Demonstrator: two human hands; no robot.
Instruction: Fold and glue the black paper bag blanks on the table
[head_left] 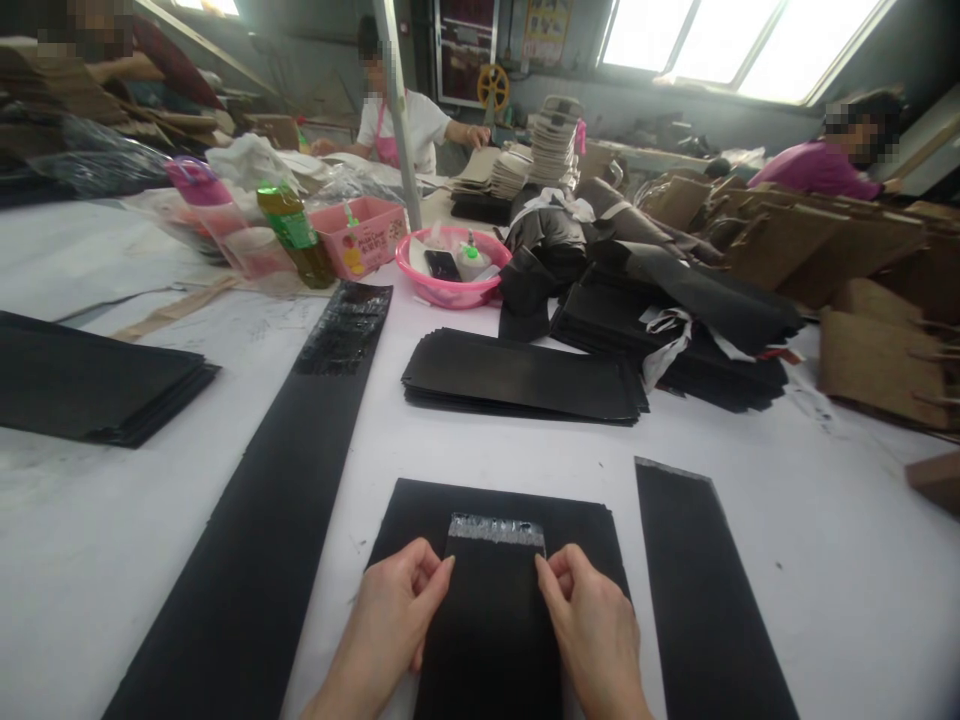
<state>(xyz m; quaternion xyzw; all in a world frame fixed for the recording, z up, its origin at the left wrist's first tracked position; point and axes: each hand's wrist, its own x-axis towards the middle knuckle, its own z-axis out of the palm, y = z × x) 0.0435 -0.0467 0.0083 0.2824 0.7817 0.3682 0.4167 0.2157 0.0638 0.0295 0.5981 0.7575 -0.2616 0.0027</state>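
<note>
Between my hands is a narrow black strip (491,620) with a shiny, glue-like band across its far end. My left hand (394,610) pinches its left edge, and my right hand (592,620) pinches the right edge. Under its far end lies a wider black sheet (502,496) on the white table. A long black strip (277,480) with a wet-looking smeared patch at its far end runs along my left side. To the right, another black strip (709,580) has a thin greyish band at its top edge.
Stacks of black pieces lie ahead (525,375) and far left (97,380). Behind are a pink basin (450,290), a pink box (364,240), a green-labelled bottle (296,235) and bundled black pieces (675,330). Brown bags (825,240) stand right; several people work beyond.
</note>
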